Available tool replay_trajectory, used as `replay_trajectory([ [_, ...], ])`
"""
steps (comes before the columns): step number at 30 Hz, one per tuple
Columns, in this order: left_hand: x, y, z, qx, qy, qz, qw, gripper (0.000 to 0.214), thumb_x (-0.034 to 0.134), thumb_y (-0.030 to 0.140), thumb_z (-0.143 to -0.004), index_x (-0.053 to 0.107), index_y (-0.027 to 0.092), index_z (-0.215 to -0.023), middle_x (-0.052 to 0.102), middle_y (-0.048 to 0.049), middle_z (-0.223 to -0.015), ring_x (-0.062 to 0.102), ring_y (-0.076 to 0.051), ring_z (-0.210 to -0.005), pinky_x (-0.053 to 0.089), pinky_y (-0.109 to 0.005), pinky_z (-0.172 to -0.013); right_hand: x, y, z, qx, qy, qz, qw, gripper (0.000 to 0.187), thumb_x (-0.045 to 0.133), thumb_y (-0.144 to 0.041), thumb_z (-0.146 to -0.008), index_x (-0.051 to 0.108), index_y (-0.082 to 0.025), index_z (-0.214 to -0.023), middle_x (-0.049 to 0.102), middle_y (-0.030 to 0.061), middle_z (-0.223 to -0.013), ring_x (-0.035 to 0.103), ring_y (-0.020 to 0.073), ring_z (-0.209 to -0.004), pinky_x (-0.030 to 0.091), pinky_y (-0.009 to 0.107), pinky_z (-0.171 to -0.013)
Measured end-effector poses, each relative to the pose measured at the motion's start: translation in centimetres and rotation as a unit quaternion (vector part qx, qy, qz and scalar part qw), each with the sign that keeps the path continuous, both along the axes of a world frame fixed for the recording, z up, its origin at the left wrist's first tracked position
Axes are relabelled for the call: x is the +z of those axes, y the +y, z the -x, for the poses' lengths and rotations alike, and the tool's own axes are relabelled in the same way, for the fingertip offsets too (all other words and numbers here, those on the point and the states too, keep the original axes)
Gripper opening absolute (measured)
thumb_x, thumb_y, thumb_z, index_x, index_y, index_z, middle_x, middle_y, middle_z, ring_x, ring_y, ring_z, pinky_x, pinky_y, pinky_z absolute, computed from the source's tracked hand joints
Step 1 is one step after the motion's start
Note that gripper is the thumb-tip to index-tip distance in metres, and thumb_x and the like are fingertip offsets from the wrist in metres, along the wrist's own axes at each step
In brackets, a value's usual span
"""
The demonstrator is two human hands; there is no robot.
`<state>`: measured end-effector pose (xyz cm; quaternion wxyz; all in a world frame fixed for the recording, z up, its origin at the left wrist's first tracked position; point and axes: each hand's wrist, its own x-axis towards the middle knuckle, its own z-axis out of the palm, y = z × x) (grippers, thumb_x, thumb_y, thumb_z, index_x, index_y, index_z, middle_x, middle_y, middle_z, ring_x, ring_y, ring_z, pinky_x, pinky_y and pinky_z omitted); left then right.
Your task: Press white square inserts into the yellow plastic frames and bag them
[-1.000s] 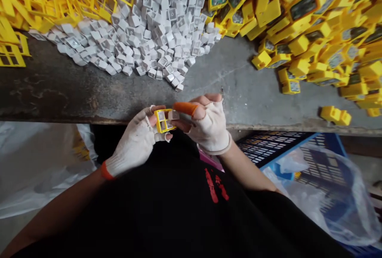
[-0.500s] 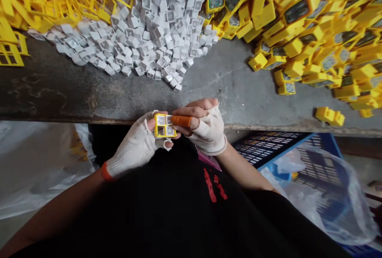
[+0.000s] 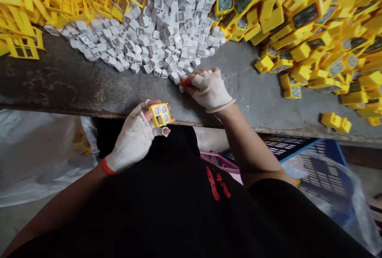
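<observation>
Right fingertips (image 3: pixel 186 80), orange-capped, against a white cap (image 3: pixel 182 88), grip unclear; cap just beyond the fingers, at the near tip of the white heap (image 3: pixel 161 31), right hand (image 3: pixel 209 90) far nearer than left. Left fingers (image 3: pixel 158 131) clenched on a yellow frame (image 3: pixel 160 114), over the counter's front edge (image 3: pixel 89 110).

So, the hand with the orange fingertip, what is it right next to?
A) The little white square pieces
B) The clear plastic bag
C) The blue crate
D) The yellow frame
A. The right hand reaches onto the grey surface, with its orange-capped fingertip at the edge of the pile of small white square pieces, while the yellow frame sits in the left hand.
</observation>
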<state>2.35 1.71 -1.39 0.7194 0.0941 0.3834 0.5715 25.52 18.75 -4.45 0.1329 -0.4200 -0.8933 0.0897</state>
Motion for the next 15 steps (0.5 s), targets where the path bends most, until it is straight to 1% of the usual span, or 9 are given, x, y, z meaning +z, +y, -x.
replay_trajectory([
  [3,-0.1,-0.1,0.3,-0.005,0.0,0.019,1.0,0.013,0.086,0.03,-0.103,0.08,0.022,-0.11,0.089,-0.0077,-0.11,0.088,-0.029,-0.091,0.069,-0.034,-0.064,0.5,0.7,-0.1,0.09,-0.001,0.039,0.995,0.014,0.076,-0.043,-0.104,0.088,-0.035,-0.104,0.091,0.0055,-0.107,0.078,0.0343,-0.109,0.052,0.062,-0.114],
  [5,-0.1,0.0,0.3,-0.012,-0.001,0.032,0.999,0.016,0.088,0.029,-0.101,0.078,0.021,-0.11,0.088,-0.0083,-0.107,0.087,-0.028,-0.09,0.069,-0.033,-0.063,1.0,0.8,-0.1,0.123,-0.01,0.066,0.99,0.008,0.082,-0.041,-0.098,0.089,-0.037,-0.099,0.092,0.0031,-0.107,0.079,0.034,-0.109,0.052,0.063,-0.118],
  [6,-0.1,0.0,0.4,-0.013,0.0,0.034,0.999,0.018,0.09,0.028,-0.099,0.077,0.021,-0.11,0.088,-0.0086,-0.107,0.087,-0.028,-0.089,0.07,-0.033,-0.063,1.2,0.7,-0.2,0.12,-0.004,0.073,0.99,0.008,0.083,-0.039,-0.097,0.09,-0.037,-0.102,0.093,0.0026,-0.109,0.079,0.0338,-0.109,0.053,0.063,-0.118],
  [7,-0.1,0.1,0.4,-0.014,0.0,0.035,0.999,0.019,0.091,0.028,-0.098,0.077,0.021,-0.11,0.088,-0.0087,-0.107,0.087,-0.028,-0.089,0.07,-0.033,-0.063,1.4,0.4,-0.4,0.103,0.01,0.07,0.992,0.013,0.082,-0.037,-0.099,0.091,-0.037,-0.108,0.093,0.0027,-0.112,0.08,0.0337,-0.111,0.054,0.062,-0.118],
  [10,0.0,0.3,0.4,-0.018,0.002,0.031,0.999,0.016,0.089,0.027,-0.1,0.077,0.022,-0.11,0.089,-0.0087,-0.109,0.088,-0.029,-0.089,0.07,-0.034,-0.063,1.7,-1.4,-1.1,0.002,0.076,0.027,0.997,0.029,0.07,-0.036,-0.109,0.089,-0.033,-0.13,0.092,0.0061,-0.123,0.081,0.0339,-0.114,0.058,0.059,-0.113],
  [11,0.0,0.3,0.4,-0.017,0.001,0.03,0.999,0.013,0.086,0.027,-0.101,0.077,0.022,-0.109,0.089,-0.0089,-0.108,0.088,-0.03,-0.088,0.069,-0.034,-0.063,1.6,-2.0,-1.4,-0.023,0.088,0.017,0.996,0.031,0.069,-0.036,-0.109,0.087,-0.031,-0.134,0.092,0.0075,-0.124,0.081,0.0342,-0.114,0.058,0.058,-0.109],
  [13,0.1,0.3,0.5,-0.007,-0.002,0.03,1.0,0.008,0.081,0.026,-0.104,0.078,0.021,-0.11,0.089,-0.0095,-0.108,0.088,-0.03,-0.087,0.069,-0.034,-0.063,1.2,-3.3,-1.9,-0.04,0.088,0.018,0.995,0.032,0.075,-0.038,-0.106,0.086,-0.028,-0.134,0.091,0.0095,-0.122,0.081,0.0349,-0.112,0.058,0.056,-0.104],
  [15,0.1,0.3,0.4,0.003,0.002,0.035,0.999,0.005,0.076,0.025,-0.107,0.077,0.022,-0.111,0.089,-0.0096,-0.11,0.088,-0.029,-0.086,0.069,-0.034,-0.063,0.7,-4.2,-1.9,-0.032,0.071,0.035,0.996,0.026,0.079,-0.037,-0.104,0.087,-0.026,-0.126,0.091,0.0101,-0.117,0.08,0.0345,-0.11,0.057,0.054,-0.101],
])
